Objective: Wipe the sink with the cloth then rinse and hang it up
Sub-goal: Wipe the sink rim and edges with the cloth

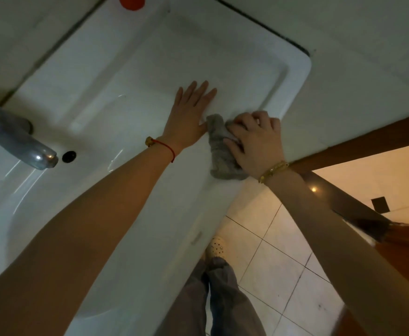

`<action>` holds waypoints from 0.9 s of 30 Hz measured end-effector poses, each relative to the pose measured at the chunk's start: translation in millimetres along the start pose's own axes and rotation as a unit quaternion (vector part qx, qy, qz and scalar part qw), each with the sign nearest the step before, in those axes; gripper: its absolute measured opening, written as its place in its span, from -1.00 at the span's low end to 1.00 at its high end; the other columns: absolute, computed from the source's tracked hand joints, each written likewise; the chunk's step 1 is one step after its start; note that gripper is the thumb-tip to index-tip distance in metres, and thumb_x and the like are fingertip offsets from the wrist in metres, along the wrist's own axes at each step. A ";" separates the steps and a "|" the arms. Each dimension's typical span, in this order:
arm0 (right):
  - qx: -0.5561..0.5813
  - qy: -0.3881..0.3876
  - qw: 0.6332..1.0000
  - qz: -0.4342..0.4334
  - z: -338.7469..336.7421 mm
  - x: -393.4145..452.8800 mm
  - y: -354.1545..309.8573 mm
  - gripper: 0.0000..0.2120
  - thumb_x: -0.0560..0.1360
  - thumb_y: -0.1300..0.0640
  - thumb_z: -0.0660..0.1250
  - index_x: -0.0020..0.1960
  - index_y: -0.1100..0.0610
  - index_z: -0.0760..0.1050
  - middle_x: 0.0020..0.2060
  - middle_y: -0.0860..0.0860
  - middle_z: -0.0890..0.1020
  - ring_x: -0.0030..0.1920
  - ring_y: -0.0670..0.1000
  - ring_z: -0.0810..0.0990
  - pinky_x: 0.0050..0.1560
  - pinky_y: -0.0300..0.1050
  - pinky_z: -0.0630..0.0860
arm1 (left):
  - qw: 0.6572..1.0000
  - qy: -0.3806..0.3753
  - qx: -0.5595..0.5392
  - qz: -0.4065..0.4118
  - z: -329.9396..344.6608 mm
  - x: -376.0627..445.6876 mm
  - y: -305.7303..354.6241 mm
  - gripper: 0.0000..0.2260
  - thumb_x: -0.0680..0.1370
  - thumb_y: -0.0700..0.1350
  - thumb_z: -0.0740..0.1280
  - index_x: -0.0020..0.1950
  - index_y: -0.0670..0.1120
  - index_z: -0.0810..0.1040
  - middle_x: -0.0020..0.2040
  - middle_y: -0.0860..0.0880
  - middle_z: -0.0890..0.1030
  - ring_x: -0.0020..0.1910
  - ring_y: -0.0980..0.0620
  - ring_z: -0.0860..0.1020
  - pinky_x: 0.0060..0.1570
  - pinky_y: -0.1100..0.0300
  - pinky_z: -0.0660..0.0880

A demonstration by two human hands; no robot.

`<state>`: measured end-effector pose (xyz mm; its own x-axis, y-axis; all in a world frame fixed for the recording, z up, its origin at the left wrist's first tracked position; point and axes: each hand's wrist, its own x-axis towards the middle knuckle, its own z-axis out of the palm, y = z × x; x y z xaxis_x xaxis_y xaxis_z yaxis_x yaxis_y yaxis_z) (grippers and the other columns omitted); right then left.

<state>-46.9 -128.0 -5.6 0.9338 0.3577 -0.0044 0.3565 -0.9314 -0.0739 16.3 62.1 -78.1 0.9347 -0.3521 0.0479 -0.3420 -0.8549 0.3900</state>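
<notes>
While the grey cloth (223,151) lies bunched on the front rim of the white sink (130,76), toward four o'clock from the basin's middle, the right hand (256,141) presses on it with fingers curled over its upper end. Just beside it at nine o'clock, the left hand (189,117) rests flat, fingers straight and spread, holding nothing. Farther out at nine o'clock stands the metal faucet (21,144), the overflow hole (69,156) near its spout.

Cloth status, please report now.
Right hand grips cloth on sink rim. Left hand flat beside it. Nothing in the way.
</notes>
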 end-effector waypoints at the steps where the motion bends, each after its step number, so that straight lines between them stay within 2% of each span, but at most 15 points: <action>1: -0.003 -0.008 1.000 -0.020 0.3 -4.9 -1.8 -0.67 0.52 -0.13 0.17 0.12 0.00 0.56 0.10 -0.03 0.57 0.20 0.15 0.41 0.16 0.07 0.26 | 1.000 0.004 -0.002 -0.003 0.0 0.4 0.2 -0.44 0.64 0.09 0.19 0.59 -0.06 0.17 0.61 -0.12 0.14 0.60 -0.17 0.04 0.56 -0.10 -0.13; 5: 0.035 0.015 0.994 -0.104 10.6 -51.6 -22.4 -0.72 0.52 -0.13 0.17 0.07 -0.05 0.57 0.09 -0.08 0.58 0.23 0.10 0.42 0.21 0.10 0.27 | 1.000 0.012 0.004 -0.014 2.0 1.2 -1.3 -0.46 0.65 0.14 0.14 0.59 -0.03 0.18 0.61 -0.09 0.14 0.61 -0.13 0.04 0.56 -0.05 -0.15; 8: 0.010 0.011 0.992 -0.128 8.6 -34.1 0.6 -0.70 0.56 -0.11 0.12 0.05 -0.02 0.58 0.10 -0.05 0.58 0.19 0.13 0.44 0.16 0.05 0.27 | 1.000 0.015 0.001 -0.011 3.2 1.2 -1.1 -0.46 0.65 0.14 0.15 0.59 -0.03 0.19 0.61 -0.09 0.16 0.60 -0.13 0.06 0.56 -0.05 -0.13; 11: -0.040 0.020 0.999 -0.026 -0.5 2.3 37.2 -0.63 0.58 -0.11 0.05 0.12 0.02 0.55 0.20 0.00 0.53 0.20 0.19 0.41 0.13 0.07 0.27 | 1.000 0.026 0.010 -0.008 3.8 0.2 -0.2 -0.46 0.64 0.14 0.14 0.58 -0.03 0.21 0.60 -0.09 0.18 0.60 -0.14 0.08 0.56 -0.06 -0.11; 14: 0.024 0.047 0.993 0.103 7.0 -0.4 31.4 -0.63 0.58 -0.11 0.11 0.24 0.03 0.49 0.32 0.04 0.43 0.28 0.19 0.34 0.23 0.08 0.27 | 0.999 0.033 0.009 -0.008 4.0 0.1 0.3 -0.46 0.64 0.14 0.15 0.57 -0.04 0.23 0.59 -0.10 0.20 0.59 -0.14 0.10 0.56 -0.06 -0.10; 15: 0.078 0.063 0.982 0.160 11.4 -10.1 19.0 -0.59 0.56 -0.13 0.15 0.34 0.02 0.41 0.37 0.07 0.37 0.33 0.18 0.30 0.29 0.10 0.28 | 0.999 0.034 0.010 -0.008 4.4 0.1 0.7 -0.47 0.64 0.14 0.15 0.57 -0.04 0.23 0.59 -0.10 0.21 0.59 -0.15 0.10 0.56 -0.06 -0.10; 17: 0.224 0.085 0.929 0.282 19.2 -35.0 -14.1 -0.36 0.52 -0.16 0.24 0.50 0.02 0.14 0.45 0.11 0.21 0.41 0.15 0.21 0.39 0.14 0.28 | 0.999 0.035 0.013 -0.009 5.6 0.2 1.6 -0.47 0.65 0.14 0.14 0.57 -0.05 0.23 0.59 -0.11 0.21 0.59 -0.15 0.10 0.56 -0.08 -0.10; 19: 0.328 0.080 0.876 0.345 26.8 -59.3 -48.6 -0.18 0.50 -0.16 0.28 0.55 0.07 -0.09 0.46 0.15 0.14 0.43 0.13 0.19 0.41 0.18 0.29 | 0.999 0.037 0.011 -0.011 6.1 0.6 1.8 -0.47 0.65 0.12 0.15 0.57 -0.06 0.24 0.59 -0.11 0.21 0.59 -0.16 0.10 0.56 -0.10 -0.09; 20: 0.348 0.080 0.865 0.353 28.9 -65.1 -60.3 -0.15 0.50 -0.15 0.28 0.55 0.10 -0.15 0.45 0.15 0.14 0.43 0.12 0.19 0.42 0.17 0.29 | 0.999 0.037 0.009 -0.012 6.2 0.7 1.6 -0.47 0.65 0.12 0.15 0.57 -0.06 0.24 0.59 -0.11 0.21 0.59 -0.16 0.10 0.56 -0.11 -0.09; 22: 0.370 0.087 0.850 0.366 26.0 -50.0 -58.9 -0.14 0.51 -0.12 0.28 0.54 0.17 -0.17 0.44 0.16 0.16 0.43 0.12 0.20 0.44 0.09 0.25 | 0.999 0.036 0.008 -0.011 5.8 0.6 2.1 -0.47 0.65 0.11 0.16 0.57 -0.06 0.24 0.59 -0.11 0.20 0.59 -0.16 0.10 0.56 -0.11 -0.09; 25: 0.366 0.096 0.823 0.423 17.8 6.3 -13.8 -0.25 0.54 -0.08 0.25 0.50 0.30 0.00 0.37 0.22 0.26 0.36 0.17 0.28 0.39 -0.05 0.21 | 0.999 0.033 0.005 -0.016 3.5 0.9 3.7 -0.47 0.64 0.11 0.17 0.57 -0.06 0.25 0.59 -0.12 0.21 0.59 -0.16 0.11 0.56 -0.12 -0.06; 27: 0.371 0.096 0.815 0.435 12.6 35.9 20.3 -0.35 0.56 -0.06 0.23 0.44 0.33 0.11 0.33 0.25 0.31 0.33 0.20 0.32 0.34 -0.07 0.23 | 0.999 0.035 0.006 -0.026 2.9 3.2 6.5 -0.48 0.64 0.11 0.18 0.56 -0.06 0.26 0.58 -0.12 0.23 0.59 -0.16 0.13 0.56 -0.12 -0.06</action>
<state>-6.6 -133.2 -19.8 0.8361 -0.4999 -0.2261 -0.4929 -0.5034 -0.7097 16.8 54.3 -78.1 0.9553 -0.2806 0.0927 -0.2944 -0.8757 0.3827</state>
